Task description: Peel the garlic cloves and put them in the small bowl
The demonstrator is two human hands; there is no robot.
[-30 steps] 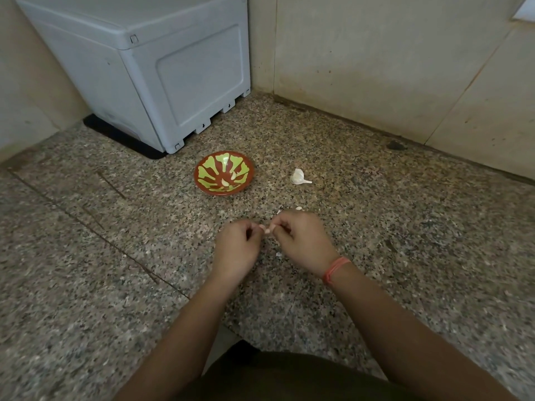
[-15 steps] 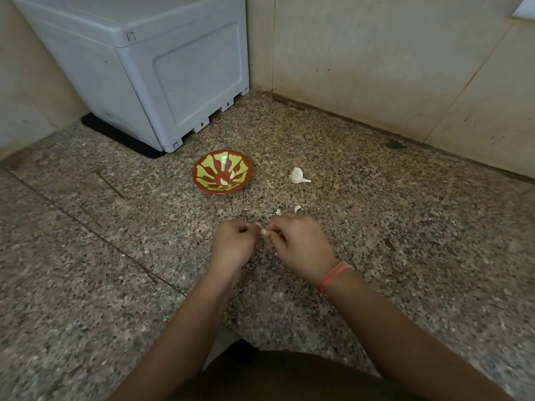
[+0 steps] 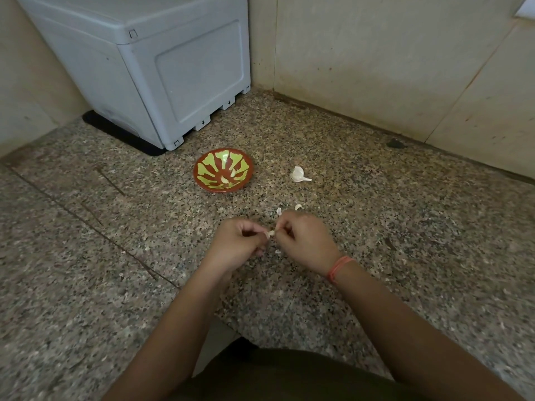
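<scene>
Little has changed: our left hand (image 3: 236,246) and right hand (image 3: 304,241) still pinch one garlic clove (image 3: 271,233) between them, short of the small bowl (image 3: 223,170); peeling continues.

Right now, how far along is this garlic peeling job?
Partly done. A couple of peeled cloves already lie in the small bowl. In hand: one clove is pinched between the left hand and right hand, being peeled. Left to do: the garlic piece on the floor right of the bowl looks unpeeled. Bits of skin lie near the hands.
</scene>
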